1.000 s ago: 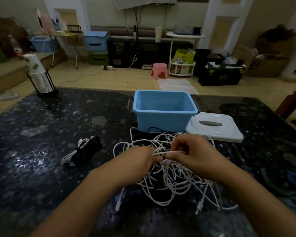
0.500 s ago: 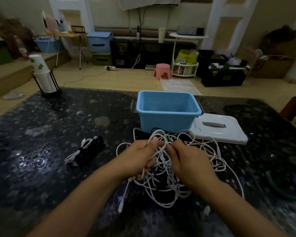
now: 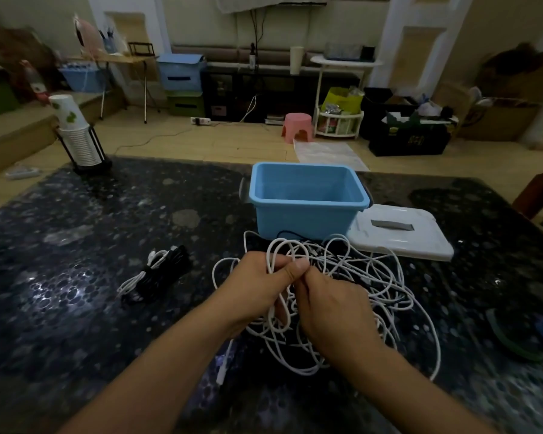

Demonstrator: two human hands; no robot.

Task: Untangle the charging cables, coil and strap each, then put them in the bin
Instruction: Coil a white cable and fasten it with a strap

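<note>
Both forearms are bare to the frame's lower edge, no sleeves showing. The left hand (image 3: 257, 289) and right hand (image 3: 333, 311) wear no gloves, rings or watch.

On the bench (image 3: 76, 245), the cable tangle (image 3: 358, 277) sits centre; bin (image 3: 304, 214) at 12 o'clock, lid (image 3: 398, 239) at 1, strapped bundle (image 3: 160, 272) at 9.

Lived-in home, living room by the look: dark speckled stone table (image 3: 91, 245), small pink plastic stool (image 3: 297, 126) on pale wooden floor (image 3: 201, 145), stacked blue and green plastic storage drawers (image 3: 182, 86), white round-tiered shelf rack (image 3: 339, 98) stuffed with clutter.
</note>
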